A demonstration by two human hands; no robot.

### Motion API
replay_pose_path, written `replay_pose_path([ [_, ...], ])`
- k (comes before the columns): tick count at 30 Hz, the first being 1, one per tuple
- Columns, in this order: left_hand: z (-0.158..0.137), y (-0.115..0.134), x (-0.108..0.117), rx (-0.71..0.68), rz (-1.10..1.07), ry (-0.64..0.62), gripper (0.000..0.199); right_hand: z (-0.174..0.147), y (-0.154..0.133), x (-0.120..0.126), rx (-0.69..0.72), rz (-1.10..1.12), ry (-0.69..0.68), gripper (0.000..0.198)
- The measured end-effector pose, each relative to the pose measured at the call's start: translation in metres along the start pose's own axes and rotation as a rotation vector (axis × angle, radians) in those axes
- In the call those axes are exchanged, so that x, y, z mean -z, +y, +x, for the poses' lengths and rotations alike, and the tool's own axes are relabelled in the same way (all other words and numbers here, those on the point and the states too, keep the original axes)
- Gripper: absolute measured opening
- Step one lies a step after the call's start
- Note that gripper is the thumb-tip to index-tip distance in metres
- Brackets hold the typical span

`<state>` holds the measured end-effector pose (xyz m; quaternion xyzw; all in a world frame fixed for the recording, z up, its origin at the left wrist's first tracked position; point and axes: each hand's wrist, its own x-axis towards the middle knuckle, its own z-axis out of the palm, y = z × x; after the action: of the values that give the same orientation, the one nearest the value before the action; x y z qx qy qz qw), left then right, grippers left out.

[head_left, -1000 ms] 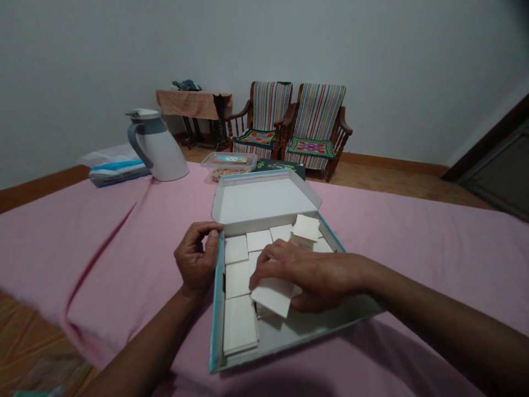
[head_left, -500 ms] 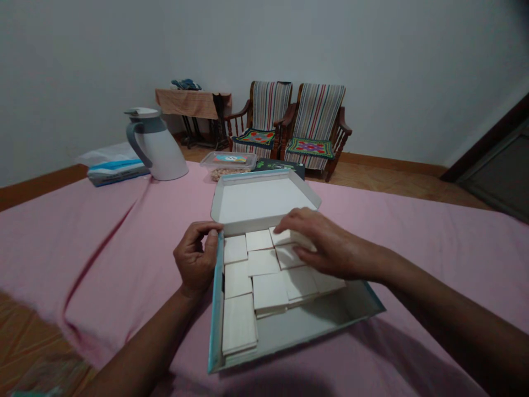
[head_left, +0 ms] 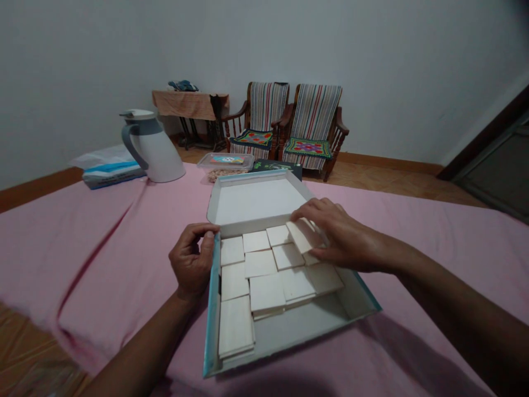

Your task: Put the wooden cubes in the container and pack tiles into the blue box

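A shallow cardboard box [head_left: 210, 325] with blue edges lies with its lid [head_left: 260, 199] folded back, away from me. Several pale, thin wooden tiles [head_left: 260, 264] fill most of it in stacked rows; the bare bottom shows along the near right. My left hand [head_left: 193, 259] grips the box's left wall near the hinge, thumb and fingers closed on the rim. Over the far right part of the box, my right hand [head_left: 343, 234] pinches one wooden tile [head_left: 303, 236] between thumb and fingers. That tile is tilted up off the others, its right part hidden by the fingers.
A pink cloth [head_left: 136, 242] covers the table. Beyond the lid stand a clear plastic container [head_left: 225, 162] and a dark box [head_left: 278, 167]. A white and grey jug [head_left: 159, 154] and a blue-white package [head_left: 111, 172] are at the back left. Two wooden armchairs [head_left: 312, 118] stand behind.
My right hand has closed on a tile at the far right and tipped it up from the layer. The left hand keeps its hold on the box wall. The view has shifted slightly.
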<state>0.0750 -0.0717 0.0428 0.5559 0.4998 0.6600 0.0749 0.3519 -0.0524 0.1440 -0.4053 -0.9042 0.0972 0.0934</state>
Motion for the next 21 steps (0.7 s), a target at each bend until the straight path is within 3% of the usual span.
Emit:
replay_pose_path([
  [3, 0.000, 0.001, 0.000, 0.007, 0.005, 0.004, 0.010, -0.010, -0.011, 0.006, 0.185, 0.098, -0.233, 0.062],
  [7, 0.000, 0.002, 0.000, 0.004, -0.006, 0.005, 0.009, -0.013, -0.016, -0.004, 0.263, 0.083, -0.420, 0.065],
  [11, -0.001, 0.002, 0.000, 0.003, -0.014, 0.005, 0.008, -0.014, -0.012, -0.012, 0.260, 0.102, -0.317, 0.065],
  [14, 0.000, 0.001, 0.000, 0.010, 0.001, 0.008, 0.009, -0.020, -0.014, -0.011, 0.200, 0.175, -0.203, 0.052],
  [18, 0.000, -0.001, 0.000, 0.011, 0.021, 0.004, 0.010, -0.029, -0.020, -0.014, 0.121, 0.133, -0.209, 0.030],
  [21, 0.000, -0.001, 0.000, 0.006, 0.020, 0.004, 0.010, -0.029, -0.021, -0.023, 0.177, 0.066, -0.221, 0.018],
])
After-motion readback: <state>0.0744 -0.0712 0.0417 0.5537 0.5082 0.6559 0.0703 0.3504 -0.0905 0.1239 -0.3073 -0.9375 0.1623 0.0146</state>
